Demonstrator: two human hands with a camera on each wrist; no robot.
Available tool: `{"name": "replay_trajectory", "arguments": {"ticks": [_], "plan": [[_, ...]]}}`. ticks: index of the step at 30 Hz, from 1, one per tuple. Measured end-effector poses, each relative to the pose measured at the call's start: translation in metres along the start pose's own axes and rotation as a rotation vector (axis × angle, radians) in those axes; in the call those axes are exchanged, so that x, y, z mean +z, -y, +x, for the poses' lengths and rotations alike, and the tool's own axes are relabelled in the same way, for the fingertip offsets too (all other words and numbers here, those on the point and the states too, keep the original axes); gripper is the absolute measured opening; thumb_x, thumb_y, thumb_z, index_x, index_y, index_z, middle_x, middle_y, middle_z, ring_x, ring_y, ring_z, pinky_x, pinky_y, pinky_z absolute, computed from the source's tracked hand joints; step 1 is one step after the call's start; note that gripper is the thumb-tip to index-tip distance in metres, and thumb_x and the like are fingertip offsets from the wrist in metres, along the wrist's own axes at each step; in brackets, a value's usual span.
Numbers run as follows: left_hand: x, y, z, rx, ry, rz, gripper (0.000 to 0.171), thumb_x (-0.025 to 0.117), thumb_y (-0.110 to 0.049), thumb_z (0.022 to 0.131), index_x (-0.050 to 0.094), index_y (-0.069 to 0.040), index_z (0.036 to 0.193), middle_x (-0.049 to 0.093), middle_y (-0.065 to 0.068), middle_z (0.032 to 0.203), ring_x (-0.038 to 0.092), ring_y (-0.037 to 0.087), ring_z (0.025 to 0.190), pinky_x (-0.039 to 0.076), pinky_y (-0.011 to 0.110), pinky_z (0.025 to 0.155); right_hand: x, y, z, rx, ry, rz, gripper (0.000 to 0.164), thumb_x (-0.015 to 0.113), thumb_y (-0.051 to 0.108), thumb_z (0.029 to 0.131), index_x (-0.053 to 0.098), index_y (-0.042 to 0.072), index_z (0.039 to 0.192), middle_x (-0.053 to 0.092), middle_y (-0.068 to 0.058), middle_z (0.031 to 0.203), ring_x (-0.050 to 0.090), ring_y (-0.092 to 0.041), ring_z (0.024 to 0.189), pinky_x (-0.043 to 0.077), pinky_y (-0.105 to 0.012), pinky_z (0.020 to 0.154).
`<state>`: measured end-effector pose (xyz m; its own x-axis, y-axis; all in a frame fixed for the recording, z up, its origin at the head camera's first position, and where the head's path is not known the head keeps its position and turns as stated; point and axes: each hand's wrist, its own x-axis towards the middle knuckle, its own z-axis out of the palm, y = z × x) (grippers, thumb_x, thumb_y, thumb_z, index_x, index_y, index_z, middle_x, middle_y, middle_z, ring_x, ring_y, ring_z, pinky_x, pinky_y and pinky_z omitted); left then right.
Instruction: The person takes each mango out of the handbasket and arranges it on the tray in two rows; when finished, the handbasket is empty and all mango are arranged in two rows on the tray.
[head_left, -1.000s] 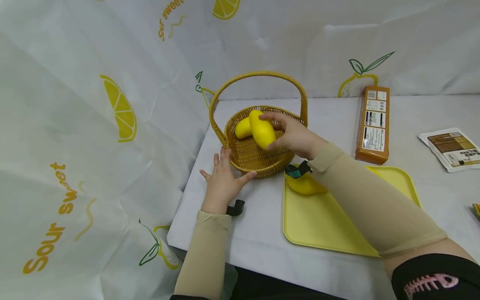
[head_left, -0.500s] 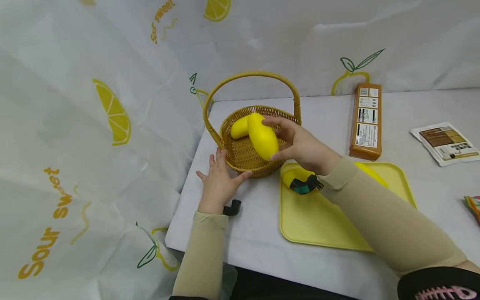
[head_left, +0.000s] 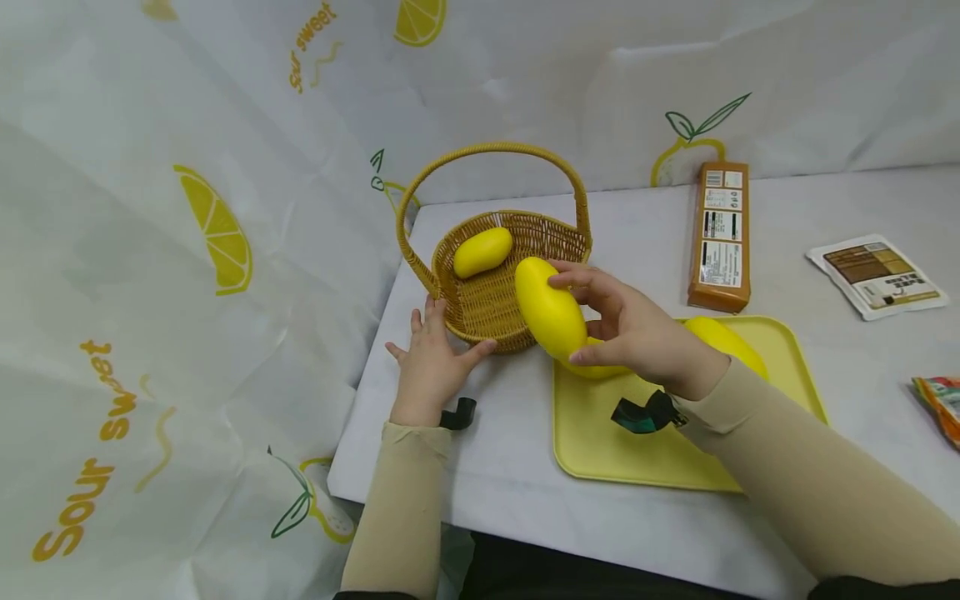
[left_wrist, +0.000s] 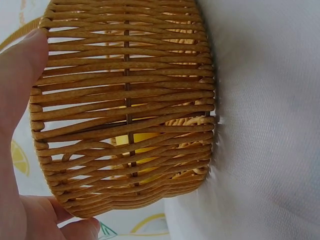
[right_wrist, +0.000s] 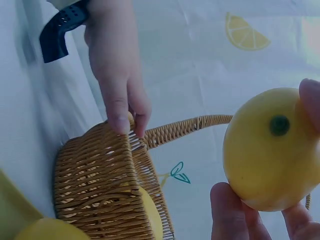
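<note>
My right hand (head_left: 641,329) pinches a yellow mango (head_left: 551,304) between thumb and fingers, just off the front right rim of a wicker basket (head_left: 491,312). A green stem spot shows on the held mango's end in the right wrist view. Another mango (head_left: 482,252) lies inside the basket, towards its back left. With fingers spread, my left hand (head_left: 431,371) rests against the basket's near left side, its thumb (left_wrist: 30,52) at the rim. Two more mangoes lie on a yellow tray (head_left: 622,454): one (head_left: 600,367) partly behind the right hand, the other (head_left: 727,346) behind the wrist.
The basket's tall arched handle (head_left: 495,148) stands upright. At the back right lies a long brown box (head_left: 720,237). A flat white-and-brown packet (head_left: 876,277) and a colourful packet (head_left: 941,404) are further right. A lemon-printed sheet (head_left: 247,108) hangs behind and at the left.
My right hand has carried the held mango from over the basket's middle to its right front edge, nearer the tray. My left hand stays at the basket. The view has shifted slightly right.
</note>
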<state>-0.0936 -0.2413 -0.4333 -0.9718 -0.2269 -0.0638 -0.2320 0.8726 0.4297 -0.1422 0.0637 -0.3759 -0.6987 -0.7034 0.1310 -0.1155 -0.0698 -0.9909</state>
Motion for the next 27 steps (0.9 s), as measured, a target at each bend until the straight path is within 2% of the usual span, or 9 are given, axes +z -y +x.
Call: {"name": "replay_trajectory", "arguments": {"ticks": [7, 14, 18, 21, 24, 27], "plan": [[0.0, -0.001, 0.001, 0.001, -0.001, 0.002, 0.118, 0.076, -0.075, 0.092, 0.019, -0.016, 0.178, 0.015, 0.008, 0.187, 0.008, 0.038, 0.173, -0.005, 0.09, 0.121, 0.004, -0.004, -0.032, -0.013, -0.028, -0.136, 0.078, 0.085, -0.009, 0.089, 0.054, 0.013, 0.157, 0.023, -0.001, 0.183, 0.049, -0.027, 0.145, 0.055, -0.024, 0.107], [-0.001, -0.003, 0.0, -0.01, -0.003, -0.014, 0.117, 0.078, -0.073, 0.092, 0.02, -0.017, 0.178, 0.014, 0.008, 0.187, 0.007, 0.037, 0.174, -0.006, 0.089, 0.122, 0.013, -0.017, -0.06, 0.011, -0.032, -0.129, 0.076, 0.086, -0.002, 0.091, 0.054, 0.018, 0.158, 0.023, -0.004, 0.183, 0.051, -0.015, 0.143, 0.055, -0.024, 0.106], [0.0, -0.002, -0.001, -0.016, 0.004, -0.011, 0.118, 0.078, -0.073, 0.092, 0.02, -0.016, 0.178, 0.012, 0.008, 0.187, 0.006, 0.036, 0.174, -0.006, 0.09, 0.121, 0.018, -0.028, -0.075, 0.028, -0.031, -0.139, 0.076, 0.088, 0.001, 0.091, 0.055, 0.016, 0.158, 0.027, -0.009, 0.182, 0.051, -0.012, 0.141, 0.055, -0.025, 0.106], [0.0, -0.002, -0.001, -0.019, 0.008, -0.011, 0.119, 0.077, -0.074, 0.092, 0.02, -0.016, 0.178, 0.011, 0.008, 0.187, 0.005, 0.036, 0.174, -0.007, 0.089, 0.121, 0.021, -0.037, -0.085, 0.06, -0.04, -0.165, 0.077, 0.091, 0.004, 0.089, 0.056, 0.018, 0.157, 0.031, -0.009, 0.18, 0.05, -0.019, 0.143, 0.056, -0.025, 0.105], [0.0, -0.001, -0.001, -0.018, 0.008, -0.007, 0.119, 0.076, -0.075, 0.092, 0.019, -0.015, 0.178, 0.011, 0.008, 0.188, 0.006, 0.036, 0.174, -0.006, 0.089, 0.121, 0.023, -0.043, -0.092, 0.093, -0.048, -0.182, 0.079, 0.093, 0.006, 0.086, 0.058, 0.019, 0.155, 0.033, -0.008, 0.178, 0.047, -0.033, 0.146, 0.058, -0.026, 0.103], [0.001, -0.001, 0.001, -0.017, 0.009, -0.006, 0.119, 0.076, -0.076, 0.092, 0.019, -0.015, 0.178, 0.011, 0.008, 0.188, 0.006, 0.036, 0.174, -0.006, 0.089, 0.122, 0.025, -0.048, -0.099, 0.108, -0.052, -0.217, 0.081, 0.094, 0.007, 0.084, 0.058, 0.017, 0.155, 0.034, -0.012, 0.177, 0.048, -0.044, 0.144, 0.06, -0.028, 0.1]]}}
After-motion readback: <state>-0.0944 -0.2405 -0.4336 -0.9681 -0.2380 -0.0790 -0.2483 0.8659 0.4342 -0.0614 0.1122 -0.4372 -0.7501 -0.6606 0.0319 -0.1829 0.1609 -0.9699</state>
